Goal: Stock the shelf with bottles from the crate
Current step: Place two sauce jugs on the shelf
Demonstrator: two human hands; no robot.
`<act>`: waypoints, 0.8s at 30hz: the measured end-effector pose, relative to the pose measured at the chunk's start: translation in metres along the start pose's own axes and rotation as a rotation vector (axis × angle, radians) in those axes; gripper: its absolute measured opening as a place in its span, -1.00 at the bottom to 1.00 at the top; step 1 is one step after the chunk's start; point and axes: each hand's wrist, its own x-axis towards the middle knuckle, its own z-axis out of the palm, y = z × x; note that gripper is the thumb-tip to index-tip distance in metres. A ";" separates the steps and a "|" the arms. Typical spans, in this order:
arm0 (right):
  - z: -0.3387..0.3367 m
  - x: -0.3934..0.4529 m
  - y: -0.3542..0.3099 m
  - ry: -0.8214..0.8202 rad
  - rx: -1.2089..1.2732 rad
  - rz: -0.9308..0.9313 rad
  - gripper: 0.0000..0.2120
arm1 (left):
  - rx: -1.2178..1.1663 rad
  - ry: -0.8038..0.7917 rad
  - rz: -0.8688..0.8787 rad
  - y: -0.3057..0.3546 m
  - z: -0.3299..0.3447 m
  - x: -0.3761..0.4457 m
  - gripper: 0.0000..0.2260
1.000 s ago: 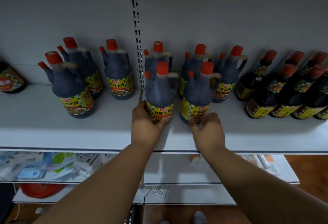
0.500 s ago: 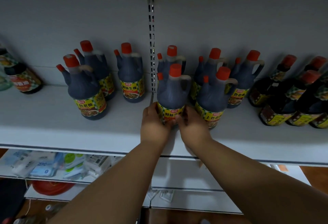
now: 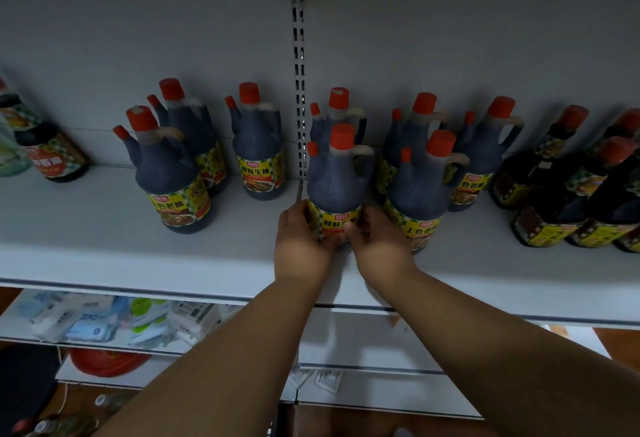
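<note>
A dark soy sauce bottle [image 3: 337, 180] with a red cap and yellow label stands upright on the white shelf [image 3: 138, 256], near its front edge. My left hand [image 3: 301, 239] grips its base from the left and my right hand [image 3: 375, 240] grips it from the right, thumbs meeting over the label. Right beside it stands a like bottle [image 3: 420, 190], touching my right hand. Several more of the same bottles stand behind and to the left. The crate is out of view.
Smaller dark bottles [image 3: 561, 194] crowd the shelf's right end, and one more [image 3: 52, 152] stands at the far left. A slotted upright [image 3: 299, 79] runs up the back wall. White packets [image 3: 97, 318] lie on the lower shelf, a red dish [image 3: 107, 362] below them.
My right hand left the neighbouring bottle on the right and joined my left hand on the front middle bottle. The camera has turned slightly left.
</note>
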 end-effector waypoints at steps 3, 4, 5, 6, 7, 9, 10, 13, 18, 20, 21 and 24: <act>-0.001 0.001 -0.002 -0.006 -0.021 -0.006 -0.64 | 0.005 -0.012 -0.006 0.000 0.000 0.002 -0.35; 0.000 0.001 -0.002 -0.007 -0.033 -0.011 -0.63 | 0.010 -0.015 -0.004 -0.002 0.000 0.003 -0.35; 0.000 0.002 -0.002 -0.006 -0.039 -0.017 -0.63 | 0.019 -0.021 -0.006 -0.001 -0.001 0.004 -0.35; 0.000 0.002 -0.002 -0.005 -0.039 -0.017 -0.62 | 0.024 -0.028 -0.008 0.000 -0.001 0.004 -0.35; -0.001 0.002 -0.002 -0.009 -0.038 -0.014 -0.61 | 0.026 -0.035 -0.010 0.001 -0.002 0.004 -0.34; -0.002 0.001 -0.003 -0.022 -0.041 -0.005 -0.61 | 0.027 -0.046 -0.016 0.002 -0.004 0.003 -0.32; -0.002 0.000 -0.002 -0.025 -0.043 0.001 -0.61 | 0.029 -0.043 -0.022 0.002 -0.005 0.001 -0.32; -0.005 -0.010 -0.001 -0.024 -0.068 -0.003 -0.66 | 0.057 0.039 -0.070 0.003 -0.010 -0.015 -0.42; -0.023 -0.038 0.010 -0.022 -0.022 0.063 -0.77 | 0.053 -0.017 -0.144 0.010 -0.005 -0.057 -0.81; -0.033 -0.048 0.019 0.011 -0.006 0.110 -0.79 | 0.036 -0.100 -0.108 0.015 0.005 -0.065 -0.83; -0.039 -0.051 0.024 0.037 0.004 0.137 -0.82 | 0.016 -0.139 -0.090 0.018 0.010 -0.067 -0.82; -0.057 -0.050 0.037 0.143 0.023 0.215 -0.79 | -0.009 -0.245 -0.031 0.032 0.026 -0.065 -0.72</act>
